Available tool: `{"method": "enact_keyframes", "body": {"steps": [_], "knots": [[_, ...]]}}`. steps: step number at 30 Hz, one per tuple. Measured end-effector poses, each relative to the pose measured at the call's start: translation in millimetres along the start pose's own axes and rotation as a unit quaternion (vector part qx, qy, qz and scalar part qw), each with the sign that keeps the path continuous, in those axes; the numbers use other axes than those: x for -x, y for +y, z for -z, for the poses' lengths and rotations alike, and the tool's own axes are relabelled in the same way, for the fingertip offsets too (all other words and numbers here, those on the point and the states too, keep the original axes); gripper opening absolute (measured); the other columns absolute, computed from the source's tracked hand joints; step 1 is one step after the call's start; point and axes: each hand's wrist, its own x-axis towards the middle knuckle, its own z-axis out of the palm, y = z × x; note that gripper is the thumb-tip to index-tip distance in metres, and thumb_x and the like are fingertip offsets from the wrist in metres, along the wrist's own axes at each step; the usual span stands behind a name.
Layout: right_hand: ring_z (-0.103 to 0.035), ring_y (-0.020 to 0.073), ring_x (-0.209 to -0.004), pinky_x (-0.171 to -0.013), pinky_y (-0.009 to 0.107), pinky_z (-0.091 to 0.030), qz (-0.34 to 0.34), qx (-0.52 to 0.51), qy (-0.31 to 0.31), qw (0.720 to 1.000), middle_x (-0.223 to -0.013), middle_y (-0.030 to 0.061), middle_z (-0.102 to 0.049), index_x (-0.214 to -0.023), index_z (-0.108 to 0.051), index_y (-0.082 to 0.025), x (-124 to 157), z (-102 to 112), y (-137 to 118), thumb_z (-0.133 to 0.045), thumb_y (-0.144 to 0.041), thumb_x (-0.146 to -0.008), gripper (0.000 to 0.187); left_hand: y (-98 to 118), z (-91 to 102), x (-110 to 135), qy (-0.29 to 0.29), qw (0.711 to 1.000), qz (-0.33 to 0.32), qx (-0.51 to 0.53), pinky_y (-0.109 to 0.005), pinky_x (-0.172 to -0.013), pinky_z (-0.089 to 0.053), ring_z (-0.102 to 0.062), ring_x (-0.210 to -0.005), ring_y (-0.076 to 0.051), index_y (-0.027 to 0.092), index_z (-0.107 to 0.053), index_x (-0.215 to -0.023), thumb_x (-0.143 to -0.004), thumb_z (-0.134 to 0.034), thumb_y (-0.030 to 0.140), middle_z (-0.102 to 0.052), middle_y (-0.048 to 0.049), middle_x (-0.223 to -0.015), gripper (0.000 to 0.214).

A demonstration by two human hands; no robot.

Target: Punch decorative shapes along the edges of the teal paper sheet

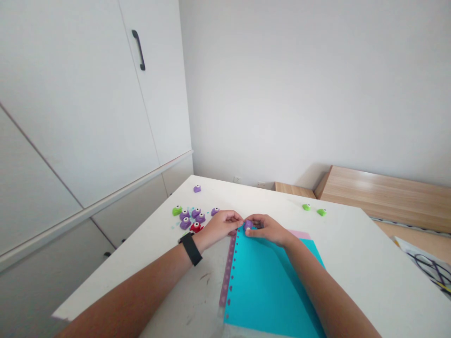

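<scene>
Lower centre, 1 turquoise paper sheet (268,286) lies on the white table (352,263). At its top edge, the curled fingers of the right hand (269,229) and left hand (221,225) pinch 1 small purple plastic punch (248,224). Left of them sit 5 loose purple punches (185,224), 1 lime punch (177,211) and 1 red punch (196,227). Right of centre, 2 green punches (306,207).

Small purple punch (248,224) at top-left corner of flat teal sheet (268,286), left edge punched.

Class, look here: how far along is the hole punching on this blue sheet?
Done: a row of holes runs down the left edge of the blue sheet. In hand: the left hand and right hand pinch a purple punch at its top left corner. Left, it seems: the top edge shows no holes yet, and the pile of punches lies untouched.
</scene>
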Motion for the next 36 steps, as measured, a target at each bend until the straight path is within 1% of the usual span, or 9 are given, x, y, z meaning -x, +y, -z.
{"method": "enact_keyframes", "body": {"steps": [5, 9, 12, 17, 21, 28, 30, 33, 36], "knots": [[-0.062, 0.0197, -0.089, -0.085, 0.034, -0.047, -0.004, 0.018, 0.021, 1.000, -0.095, 0.0034, -0.070, -0.103, -0.071, -0.019, -1, 1, 2, -0.081, -0.045, -0.069, 0.044, 4, -0.1, 3, -0.005, 1.000, 0.017, -0.008, -0.029, -0.063, -0.053, -0.065, -0.073, -0.018, 0.016, -0.066, -0.095, -0.079, -0.071, 0.047, -0.067, -0.0038, -0.084, 0.035], [-0.063, 0.0199, -0.085, -0.080, 0.034, -0.049, -0.003, 0.045, 0.037, 0.998, -0.092, 0.0044, -0.070, -0.101, -0.072, -0.018, -2, 3, 3, -0.080, -0.046, -0.070, 0.042, 3, 1.0, 8, -0.070, 0.995, 0.065, 0.012, -0.029, -0.061, -0.053, -0.066, -0.074, -0.018, 0.018, -0.061, -0.107, -0.068, -0.082, 0.041, -0.067, -0.0044, -0.092, 0.050], [-0.063, 0.0198, -0.084, -0.079, 0.033, -0.049, -0.003, 0.050, 0.051, 0.997, -0.093, 0.0053, -0.071, -0.101, -0.072, -0.017, -1, 4, 4, -0.080, -0.047, -0.069, 0.045, -4, 0.4, 7, -0.099, 0.993, 0.063, 0.018, -0.029, -0.061, -0.052, -0.066, -0.072, -0.018, 0.017, -0.059, -0.107, -0.066, -0.084, 0.039, -0.068, -0.0038, -0.088, 0.053], [-0.064, 0.0208, -0.088, -0.081, 0.034, -0.049, -0.005, 0.049, 0.046, 0.998, -0.096, 0.0060, -0.071, -0.103, -0.071, -0.017, 0, 5, 3, -0.081, -0.046, -0.069, 0.046, -8, -0.3, 3, -0.056, 0.998, 0.034, -0.020, -0.026, -0.056, -0.049, -0.064, -0.065, -0.016, 0.014, -0.060, -0.101, -0.069, -0.081, 0.041, -0.069, -0.0043, -0.082, 0.047], [-0.064, 0.0217, -0.093, -0.086, 0.035, -0.048, -0.011, 0.050, 0.041, 0.998, -0.099, 0.0057, -0.071, -0.105, -0.069, -0.017, 0, 6, 1, -0.082, -0.044, -0.068, 0.047, -6, 0.5, 4, -0.043, 0.998, 0.015, -0.052, -0.024, -0.053, -0.044, -0.061, -0.061, -0.015, 0.013, -0.061, -0.098, -0.073, -0.077, 0.038, -0.070, -0.0049, -0.079, 0.038], [-0.064, 0.0209, -0.088, -0.082, 0.034, -0.048, 0.004, 0.075, 0.058, 0.996, -0.094, 0.0048, -0.071, -0.100, -0.070, -0.017, 4, 10, -14, -0.082, -0.044, -0.069, 0.043, -2, -4.6, 4, -0.027, 0.998, -0.036, -0.048, -0.026, -0.061, -0.047, -0.065, -0.070, -0.017, 0.015, -0.059, -0.103, -0.075, -0.076, 0.037, -0.070, -0.0051, -0.082, 0.039], [-0.064, 0.0209, -0.087, -0.080, 0.033, -0.049, 0.015, 0.088, 0.074, 0.993, -0.093, 0.0045, -0.072, -0.099, -0.071, -0.018, 6, 10, -23, -0.081, -0.045, -0.069, 0.041, 3, -5.0, 9, -0.072, 0.996, -0.039, -0.022, -0.029, -0.067, -0.050, -0.067, -0.078, -0.019, 0.017, -0.055, -0.114, -0.072, -0.079, 0.036, -0.071, -0.0061, -0.091, 0.052], [-0.064, 0.0209, -0.087, -0.079, 0.033, -0.049, 0.035, 0.084, 0.108, 0.990, -0.094, 0.0042, -0.072, -0.099, -0.071, -0.019, 10, 11, -37, -0.079, -0.046, -0.071, 0.039, 12, -1.9, 20, -0.172, 0.984, -0.024, -0.029, -0.034, -0.078, -0.052, -0.068, -0.092, -0.023, 0.021, -0.050, -0.126, -0.063, -0.087, 0.033, -0.071, -0.0075, -0.106, 0.074], [-0.064, 0.0207, -0.086, -0.078, 0.033, -0.049, 0.048, 0.039, 0.151, 0.987, -0.095, 0.0043, -0.072, -0.101, -0.070, -0.020, 13, 14, -49, -0.080, -0.045, -0.071, 0.041, 21, 2.3, 27, -0.193, 0.976, -0.035, -0.098, -0.035, -0.084, -0.051, -0.066, -0.099, -0.026, 0.021, -0.056, -0.123, -0.056, -0.090, 0.033, -0.071, -0.0071, -0.109, 0.076]]}}
